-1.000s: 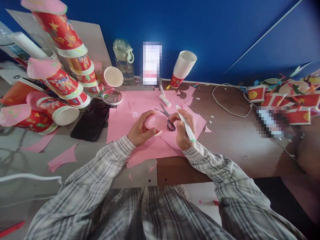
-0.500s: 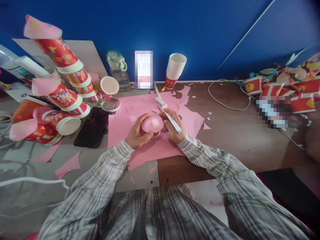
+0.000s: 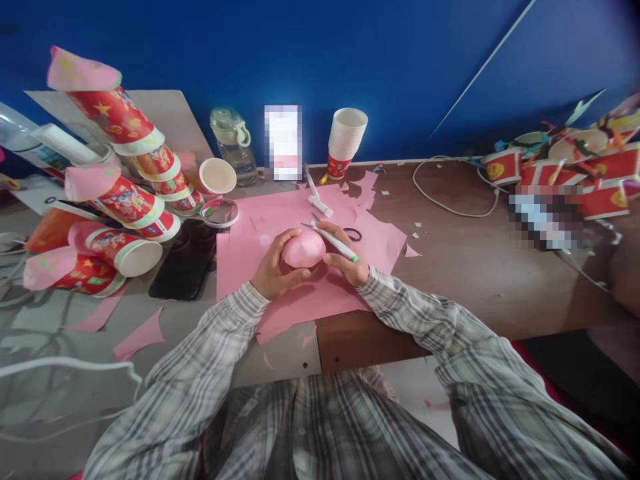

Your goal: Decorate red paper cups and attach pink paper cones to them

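Note:
My left hand (image 3: pixel 276 268) is wrapped round a paper cup topped with a pink paper cone (image 3: pixel 304 249). The cone's tip faces up toward me, and the cup below it is mostly hidden. In my right hand (image 3: pixel 349 261) is a white marker (image 3: pixel 336 241) with a green end, pointing up and left across the fingers. The right fingertips lie close to the cone's right side; I cannot tell whether they touch it. Under that hand, scissors lie on the pink paper sheet (image 3: pixel 240 267), with a dark handle loop (image 3: pixel 353 235) showing.
Decorated red cup towers (image 3: pixel 115 120) with pink cones stand and lie at left, beside a black phone (image 3: pixel 183 260). Behind are a tape roll (image 3: pixel 220 212), a water bottle (image 3: pixel 233 143), a lit screen (image 3: pixel 283 143) and stacked cups (image 3: pixel 345 143). Red cup crafts (image 3: pixel 555 167) and a cable (image 3: pixel 420 193) are at right.
My right hand has shifted slightly left and up, uncovering more of the scissors' handle. The marker now lies at a flatter angle. The cone has tilted a little in my left hand.

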`<state>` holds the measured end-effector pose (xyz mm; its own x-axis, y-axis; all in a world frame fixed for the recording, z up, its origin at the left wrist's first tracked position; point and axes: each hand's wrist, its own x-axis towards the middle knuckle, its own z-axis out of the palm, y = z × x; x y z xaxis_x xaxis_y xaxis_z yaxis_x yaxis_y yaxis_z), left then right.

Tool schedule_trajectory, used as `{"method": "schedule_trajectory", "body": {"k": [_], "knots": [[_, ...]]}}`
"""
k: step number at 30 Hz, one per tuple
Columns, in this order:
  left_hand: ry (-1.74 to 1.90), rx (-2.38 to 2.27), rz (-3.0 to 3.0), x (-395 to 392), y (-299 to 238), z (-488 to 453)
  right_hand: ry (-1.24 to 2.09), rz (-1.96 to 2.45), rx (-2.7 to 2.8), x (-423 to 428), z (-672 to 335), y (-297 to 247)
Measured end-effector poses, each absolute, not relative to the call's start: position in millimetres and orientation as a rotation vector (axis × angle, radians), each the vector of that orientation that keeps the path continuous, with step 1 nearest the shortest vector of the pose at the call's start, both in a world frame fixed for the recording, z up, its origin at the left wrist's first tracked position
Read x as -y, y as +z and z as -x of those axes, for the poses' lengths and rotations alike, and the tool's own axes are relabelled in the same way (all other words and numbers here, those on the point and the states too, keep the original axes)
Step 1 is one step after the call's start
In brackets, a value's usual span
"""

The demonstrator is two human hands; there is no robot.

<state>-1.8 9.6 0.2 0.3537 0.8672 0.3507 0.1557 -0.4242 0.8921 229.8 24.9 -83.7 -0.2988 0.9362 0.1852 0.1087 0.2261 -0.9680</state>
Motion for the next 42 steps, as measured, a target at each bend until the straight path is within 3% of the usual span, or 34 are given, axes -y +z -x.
{"method": "schedule_trajectory", "body": {"k": [12,22,42], "knots": [[1.086,-0.845,-1.834,-6,-1,1,0.888,0.994,1.737,-29,-217,-114],[1.244,-1.244,-1.946,4,-8,-8,0.829,1.126,1.755,-7,-214,-83],[1.241,-1.096,-1.831,-4,-20,5,0.703,1.100,1.720,6,-207,-89]]}}
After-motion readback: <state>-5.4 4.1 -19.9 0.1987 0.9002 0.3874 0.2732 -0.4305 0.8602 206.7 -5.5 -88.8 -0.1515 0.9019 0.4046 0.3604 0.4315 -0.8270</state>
